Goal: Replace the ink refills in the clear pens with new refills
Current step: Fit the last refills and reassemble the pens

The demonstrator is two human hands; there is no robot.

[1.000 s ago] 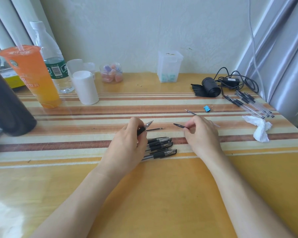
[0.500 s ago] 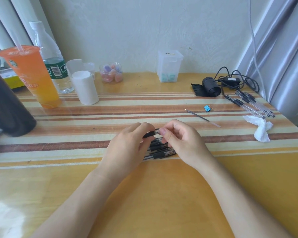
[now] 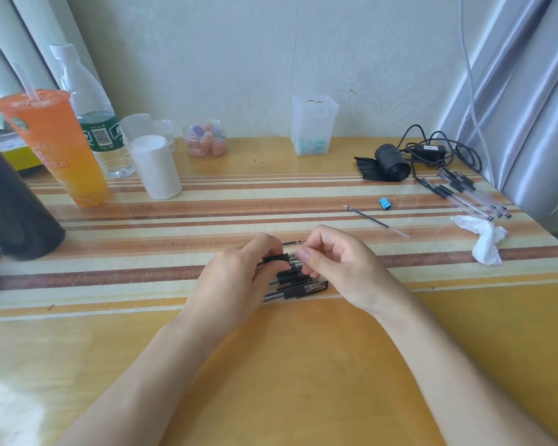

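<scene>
Mid-frame, left hand (image 3: 232,281) grips a clear pen (image 3: 276,257), right hand (image 3: 339,268) pinches its tip (seemingly screwing it); next needs steady twisting.

We sat at what looked like a home desk: a yellow wooden table (image 3: 287,365) with a striped runner, pushed against a pale textured wall (image 3: 239,59). Left of the clear lidded plastic box (image 3: 314,127) stood a small clear jar of pink and purple pieces (image 3: 205,141), a plastic water bottle (image 3: 94,117) and an orange drink cup with a straw (image 3: 55,146). Right of that box hung silvery satin curtains (image 3: 522,91).
</scene>
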